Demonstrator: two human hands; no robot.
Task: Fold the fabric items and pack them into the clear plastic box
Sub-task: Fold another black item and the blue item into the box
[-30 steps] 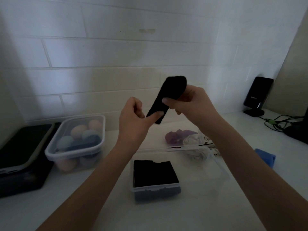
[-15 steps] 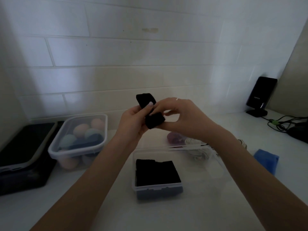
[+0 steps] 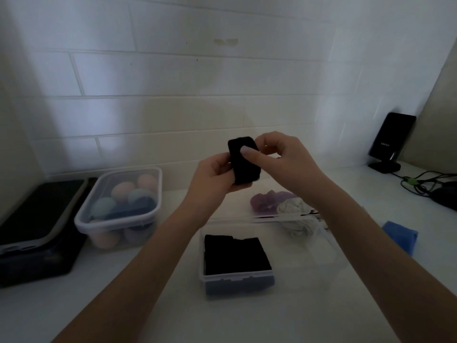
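Head view showed the left hand (image 3: 212, 177) and right hand (image 3: 279, 157) both pinching a folded black cloth (image 3: 244, 160); its far side was hidden.

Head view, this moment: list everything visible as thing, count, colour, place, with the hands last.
folded black fabric: one, black, held up between both hands
clear plastic box: one, clear, counter centre, open
packed fabric: black, inside that box
lidded tub: one, clear, left, holds pastel round items
dark case: one, far left
loose fabrics: purple and white, behind the box
blue cloth: one, right
black stand: one, far right, cables beside
left hand: grips the fabric
right hand: pinches the fabric
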